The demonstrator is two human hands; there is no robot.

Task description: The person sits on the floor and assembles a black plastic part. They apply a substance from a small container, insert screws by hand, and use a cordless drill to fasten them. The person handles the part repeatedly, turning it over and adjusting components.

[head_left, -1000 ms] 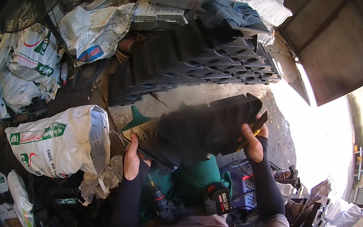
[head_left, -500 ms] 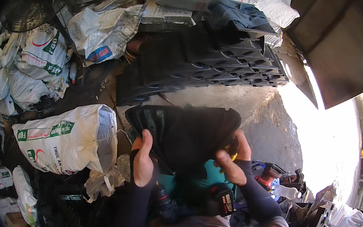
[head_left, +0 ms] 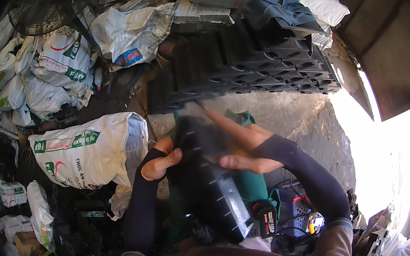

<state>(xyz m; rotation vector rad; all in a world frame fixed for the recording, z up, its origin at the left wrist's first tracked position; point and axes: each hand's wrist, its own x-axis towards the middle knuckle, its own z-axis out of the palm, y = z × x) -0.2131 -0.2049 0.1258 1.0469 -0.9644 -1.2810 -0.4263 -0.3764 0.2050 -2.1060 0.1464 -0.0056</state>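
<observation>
A long black plastic part (head_left: 209, 179), ribbed and with a shiny light-catching side, lies slanted over my lap. My left hand (head_left: 162, 161) is closed on its left edge, thumb uppermost. Across its far right corner reaches my right hand (head_left: 246, 143), its thumb and forefinger stretched wide apart, the thumb tip at the part's edge. The other fingers and the part's far end are smeared by motion. Beside the part's near end is a power tool's red and black battery (head_left: 266, 218). Green cloth (head_left: 249, 184) shows under and beside the part.
Ahead stands a stack of black plastic parts (head_left: 254, 62) with a blue-grey cloth (head_left: 285, 12) on top. An open white sack (head_left: 89, 149) lies at my left. Farther left are more sacks (head_left: 62, 64) and a fan (head_left: 51, 1). A blue-grey crate (head_left: 293, 210) stands at right.
The black part has turned from lying crosswise to pointing lengthwise toward me. My right hand has moved farther away and slightly left, its fingers stretching out. The view has shifted a little.
</observation>
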